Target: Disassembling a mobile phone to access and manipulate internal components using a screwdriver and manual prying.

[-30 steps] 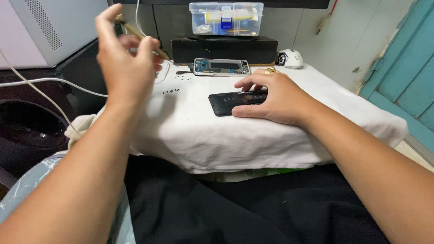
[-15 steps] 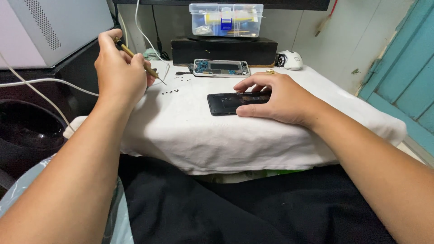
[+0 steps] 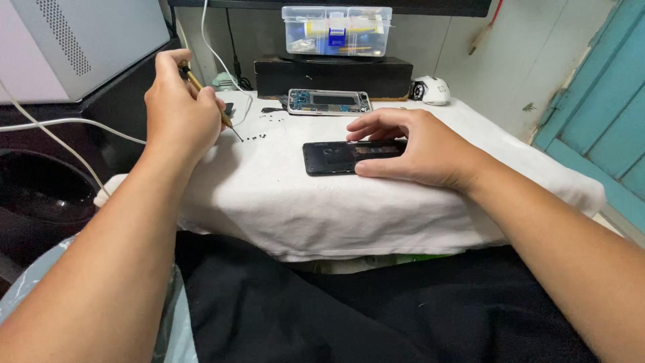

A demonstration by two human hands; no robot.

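here, the white-draped worktop (image 3: 269,195) fills mid-frame. at centre, the right hand (image 3: 410,144) lies flat, fingers spread, pressing the black phone (image 3: 329,158). upper left, the left hand (image 3: 178,107) grips a thin screwdriver (image 3: 211,101), its tip by tiny screws (image 3: 255,138).

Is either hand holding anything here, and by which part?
The left hand grips a slim screwdriver around its handle, tip down near tiny screws. The right hand lies flat on the black phone body, pressing rather than gripping.

Two phones (image 3: 346,156), one screwdriver (image 3: 209,101)
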